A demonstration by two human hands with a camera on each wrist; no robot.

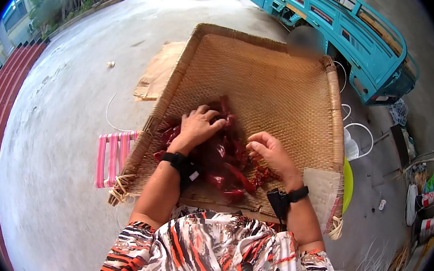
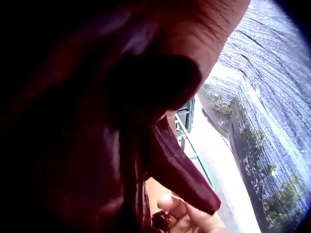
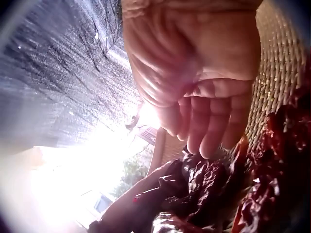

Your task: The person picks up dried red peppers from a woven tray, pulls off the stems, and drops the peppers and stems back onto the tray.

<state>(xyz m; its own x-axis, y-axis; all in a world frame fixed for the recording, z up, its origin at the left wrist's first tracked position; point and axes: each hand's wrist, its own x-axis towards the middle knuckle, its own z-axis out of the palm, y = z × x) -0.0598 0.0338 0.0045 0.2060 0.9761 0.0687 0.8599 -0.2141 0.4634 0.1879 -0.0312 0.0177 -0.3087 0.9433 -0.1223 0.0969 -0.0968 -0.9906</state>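
Red peppers [image 1: 216, 181]: located in the near, left-of-centre part of the woven tray [image 1: 269, 78], heaped beneath your left grip [image 1: 200, 128] and towards your right grip [image 1: 273, 154]. Long, glossy pods overlap.
Left grip state: back uppermost, fingers laid over the heap. You cannot tell whether they curl round a pod; the undersides are hidden and the left wrist view is dark.
Right grip state: narrow, fingers loosely bent, thumb slightly apart from the forefinger in the head view. You see no pod held in it.
Small red pieces [image 1: 261, 176]: on the weave beside the heap, on the near side of your right grip.
Spill hazard: pods could slide over the near edge. Probable cause: you rake the heap towards your body.
Breakage hazard: wrinkled pods, judged brittle, could crack. Probable cause: you press too hard with your left grip.
Snag hazard: the left wrist unit [image 1: 191, 174] could catch a pod. Probable cause: you drag your forearm low across the heap.
Mixing hazard: pieces could merge with whole pods. Probable cause: you sweep sideways with your right grip.
Count, at the work: grips, 2; wrist units, 2, including the right wrist unit [image 1: 278, 203]; tray, 1; heap, 1; individual pods, not countable because of overlap.
Count, surroundings: striped seat [image 1: 112, 159], 1; blue cart [image 1: 336, 37], 1; yellow-green basin [image 1: 348, 186], 1, partly hidden.
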